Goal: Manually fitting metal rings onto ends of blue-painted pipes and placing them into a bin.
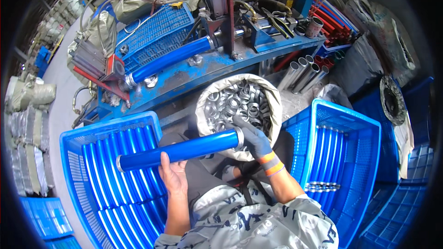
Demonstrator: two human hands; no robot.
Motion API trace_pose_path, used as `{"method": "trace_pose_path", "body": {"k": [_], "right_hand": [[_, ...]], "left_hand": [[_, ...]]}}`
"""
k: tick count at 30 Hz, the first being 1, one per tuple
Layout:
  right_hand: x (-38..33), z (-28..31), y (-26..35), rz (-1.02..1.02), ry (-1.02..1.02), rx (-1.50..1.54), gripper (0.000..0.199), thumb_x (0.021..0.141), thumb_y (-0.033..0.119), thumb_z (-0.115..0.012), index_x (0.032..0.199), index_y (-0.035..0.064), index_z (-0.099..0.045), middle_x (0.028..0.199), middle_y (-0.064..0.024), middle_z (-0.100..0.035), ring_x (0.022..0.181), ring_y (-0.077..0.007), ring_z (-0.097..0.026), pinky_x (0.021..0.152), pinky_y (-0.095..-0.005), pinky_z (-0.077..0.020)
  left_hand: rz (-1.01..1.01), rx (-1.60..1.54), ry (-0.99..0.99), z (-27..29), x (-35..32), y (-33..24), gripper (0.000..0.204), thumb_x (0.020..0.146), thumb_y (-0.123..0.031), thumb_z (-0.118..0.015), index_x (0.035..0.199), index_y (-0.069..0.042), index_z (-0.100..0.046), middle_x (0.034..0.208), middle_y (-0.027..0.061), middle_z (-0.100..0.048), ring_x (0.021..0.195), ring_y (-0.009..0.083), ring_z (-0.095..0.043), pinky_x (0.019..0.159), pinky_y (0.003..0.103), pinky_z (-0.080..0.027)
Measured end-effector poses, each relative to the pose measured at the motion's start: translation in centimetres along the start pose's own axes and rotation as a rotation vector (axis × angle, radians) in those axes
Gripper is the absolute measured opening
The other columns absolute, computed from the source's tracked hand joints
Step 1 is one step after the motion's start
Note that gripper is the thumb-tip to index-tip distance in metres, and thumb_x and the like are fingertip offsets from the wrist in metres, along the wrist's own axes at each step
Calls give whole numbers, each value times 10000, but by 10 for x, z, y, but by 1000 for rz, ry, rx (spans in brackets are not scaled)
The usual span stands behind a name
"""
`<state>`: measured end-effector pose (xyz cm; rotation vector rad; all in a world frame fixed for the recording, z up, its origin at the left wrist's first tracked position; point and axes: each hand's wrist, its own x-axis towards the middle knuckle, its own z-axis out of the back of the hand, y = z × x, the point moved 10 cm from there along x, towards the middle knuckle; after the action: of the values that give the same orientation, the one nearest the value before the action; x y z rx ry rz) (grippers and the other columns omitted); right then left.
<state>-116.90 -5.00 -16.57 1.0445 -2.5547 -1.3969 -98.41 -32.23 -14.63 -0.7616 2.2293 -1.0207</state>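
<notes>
A shiny blue metal tube (pixel 184 150) lies across in front of me, tilted slightly up toward its right end, with a silver ring at each end. My bare left hand (pixel 173 177) is closed round it near the middle, thumb on the near side. At the right end my gloved right hand (pixel 255 140) grips the tube by its silver ring (pixel 240 137); an orange band circles the wrist. Just beyond, loose silver rings (pixel 233 103) fill a container lined with pale cloth (pixel 275 99). Another blue tube (pixel 173 58) sits between the ends of a bench machine (pixel 228 18).
At my left stands a blue crate (pixel 69 152) with rows of blue tubes. The blue crate (pixel 355 122) on my right holds tubes with silver ends. Bare metal tubes (pixel 302 74) stand beneath the blue bench (pixel 194 71). Pliers (pixel 278 23) rest on the machine.
</notes>
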Motion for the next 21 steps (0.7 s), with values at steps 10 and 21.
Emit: {"method": "trace_pose_path", "body": {"k": [10,21], "right_hand": [[-23,-22,18,140,146,-233,855,1082,128,-756,1798,-92,-345,1712,-173,-592,1573,-221,-541,1339,-370,-387],[73,-79,39,99,270,-495,634,1148,189,-709,1716,-40,-544,1627,-139,-665,1480,-200,-608,1279,-351,-457]], "left_hand": [[-37,-15,14,0,-2,-12,482,1155,-376,-759,1523,-96,-623,1457,179,-734,1327,350,-751,1041,551,-676],[21,-124,7,45,37,-38,703,1123,-567,-759,1562,-42,-601,1570,156,-678,1474,313,-654,1294,515,-510]]}}
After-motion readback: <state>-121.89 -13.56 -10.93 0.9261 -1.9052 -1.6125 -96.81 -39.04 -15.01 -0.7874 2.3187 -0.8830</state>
